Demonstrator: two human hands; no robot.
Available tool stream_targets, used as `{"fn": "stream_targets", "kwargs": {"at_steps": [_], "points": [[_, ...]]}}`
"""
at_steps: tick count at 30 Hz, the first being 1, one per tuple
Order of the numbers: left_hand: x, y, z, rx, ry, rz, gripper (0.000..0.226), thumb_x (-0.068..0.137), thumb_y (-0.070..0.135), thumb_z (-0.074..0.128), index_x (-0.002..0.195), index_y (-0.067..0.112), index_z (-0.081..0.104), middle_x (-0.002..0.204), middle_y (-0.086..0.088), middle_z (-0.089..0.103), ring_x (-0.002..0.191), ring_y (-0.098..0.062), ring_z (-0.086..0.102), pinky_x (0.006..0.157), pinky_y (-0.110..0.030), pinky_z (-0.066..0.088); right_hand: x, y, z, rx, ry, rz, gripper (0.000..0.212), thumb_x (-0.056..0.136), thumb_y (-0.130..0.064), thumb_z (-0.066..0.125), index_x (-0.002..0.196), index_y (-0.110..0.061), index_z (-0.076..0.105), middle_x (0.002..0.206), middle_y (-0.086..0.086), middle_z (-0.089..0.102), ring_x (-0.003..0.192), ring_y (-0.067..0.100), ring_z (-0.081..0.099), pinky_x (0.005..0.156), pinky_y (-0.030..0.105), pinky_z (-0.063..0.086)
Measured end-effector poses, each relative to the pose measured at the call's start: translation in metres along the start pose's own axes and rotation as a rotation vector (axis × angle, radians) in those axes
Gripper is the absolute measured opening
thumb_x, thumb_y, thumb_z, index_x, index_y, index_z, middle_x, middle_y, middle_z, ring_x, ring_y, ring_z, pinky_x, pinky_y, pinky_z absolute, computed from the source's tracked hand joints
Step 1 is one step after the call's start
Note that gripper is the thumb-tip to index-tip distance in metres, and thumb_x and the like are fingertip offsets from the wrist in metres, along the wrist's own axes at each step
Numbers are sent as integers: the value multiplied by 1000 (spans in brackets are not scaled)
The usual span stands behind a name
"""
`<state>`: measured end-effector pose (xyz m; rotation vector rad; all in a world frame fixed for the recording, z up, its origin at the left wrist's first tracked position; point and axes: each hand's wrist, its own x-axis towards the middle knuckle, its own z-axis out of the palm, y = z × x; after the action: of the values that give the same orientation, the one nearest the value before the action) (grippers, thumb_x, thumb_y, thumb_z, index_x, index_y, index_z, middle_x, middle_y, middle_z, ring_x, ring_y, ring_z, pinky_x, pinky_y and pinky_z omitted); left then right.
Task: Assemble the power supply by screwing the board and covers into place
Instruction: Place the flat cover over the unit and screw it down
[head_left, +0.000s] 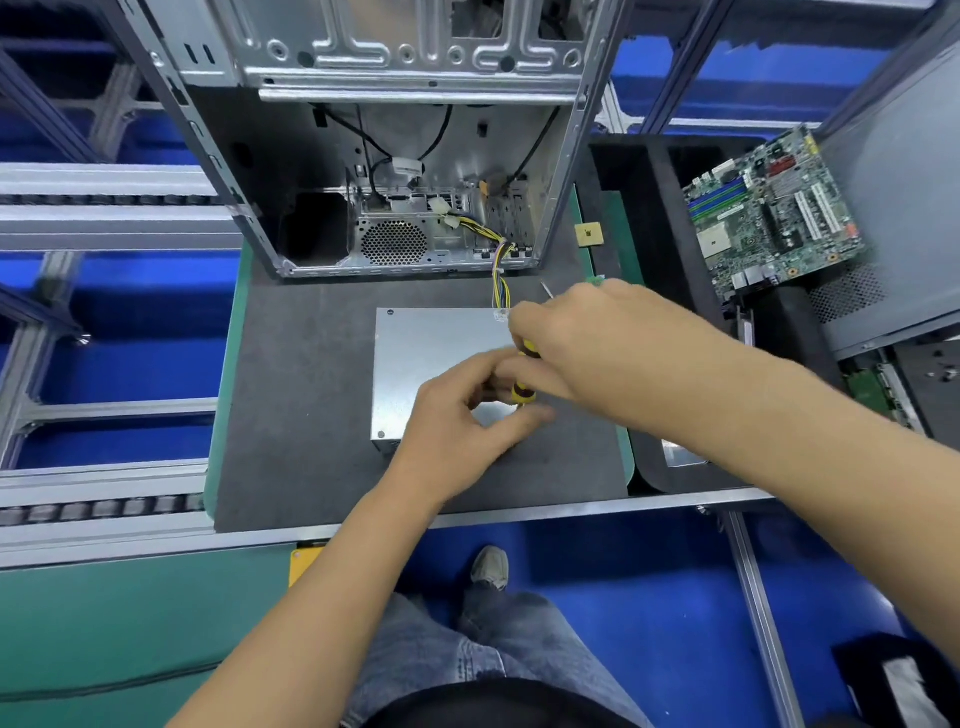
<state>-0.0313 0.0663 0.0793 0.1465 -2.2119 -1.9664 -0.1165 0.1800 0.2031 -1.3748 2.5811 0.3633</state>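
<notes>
The power supply (421, 364), a plain metal box, lay flat on the dark mat (301, 395) of the surface, just in front of the open computer case (395, 171), with its bundle of coloured wires (501, 286) running from the back edge up into the case. It probably sat lid-up so the cover screws could be reached from above; two screw heads showed at its left corners. The right hand (587, 338) gripped a yellow-handled screwdriver (522, 387), fingers curled round the handle over the box's right half. The left hand (457, 415) sat just below it, fingers curled in close to the tool's lower end as if steadying it or a screw; whether they pinched anything was hidden. A second thin tool (548, 290) poked out behind the right hand. There was bare mat to the left of the box and in front of it, while the case crowded the far side and a black tray (649, 249) holding a circuit board (774, 213) closed off the right.
</notes>
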Motion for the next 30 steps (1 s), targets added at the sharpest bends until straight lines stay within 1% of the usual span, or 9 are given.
{"fn": "stream_targets", "kwargs": {"at_steps": [3,6,8,13,15,17,20,26,30], "points": [[4,7,6,-28,49,-97,22,66,23,78,82,32,66,78,8,68,70,-15,63,65,-27,51,-2,-13,1,-45,44,79,41,100,-57,36,89,-18,42,66,2,28,68,33,42,57,34,30],[3,8,0,47,-1,-102,12,75,23,70,82,16,64,77,-4,66,69,-15,58,66,-30,47,-9,-7,-4,134,70,-40,33,96,-50,51,112,-21,47,98,0,40,79,30,52,62,39,44],[5,9,-12,43,-118,-72,11,84,18,70,83,26,63,73,8,66,67,-2,55,67,-15,45,-10,-1,-9,271,52,-146,27,95,-35,57,116,-21,46,106,0,44,85,29,54,70,43,47],[9,14,-4,-23,-96,-76,33,76,-4,81,98,16,65,87,-10,65,81,-20,63,81,-27,52,-3,-3,-3,-7,70,50,27,101,-41,42,89,-18,37,73,4,36,72,31,45,65,36,43],[8,12,1,-37,-32,-99,30,77,-6,79,99,9,64,82,-1,66,75,-11,61,78,-24,50,-4,-2,-3,-117,87,133,37,101,-50,40,85,-17,45,66,3,31,69,29,39,58,33,34],[7,8,-2,46,-80,-68,22,88,-3,70,99,15,63,81,15,67,75,0,60,77,-17,46,-9,5,-3,44,51,104,37,98,-56,41,96,-20,49,86,5,47,74,31,47,61,36,38],[8,9,-10,118,-190,-53,32,100,2,54,101,34,56,85,32,66,85,10,61,80,-11,43,-13,12,-7,270,19,-124,26,97,-29,57,121,-21,50,114,0,45,88,28,56,74,39,46],[11,11,7,-94,-51,-116,40,70,2,85,97,19,61,88,-2,63,78,-13,62,74,-27,53,-4,6,-2,-158,118,121,18,101,-33,50,92,-16,49,90,4,52,75,32,54,59,35,34],[9,9,6,-41,-80,-107,31,84,-3,73,91,24,59,80,21,67,73,1,62,69,-13,47,-8,10,-8,245,14,-17,30,97,-34,55,126,-25,56,112,1,44,86,27,51,73,42,48]]}}
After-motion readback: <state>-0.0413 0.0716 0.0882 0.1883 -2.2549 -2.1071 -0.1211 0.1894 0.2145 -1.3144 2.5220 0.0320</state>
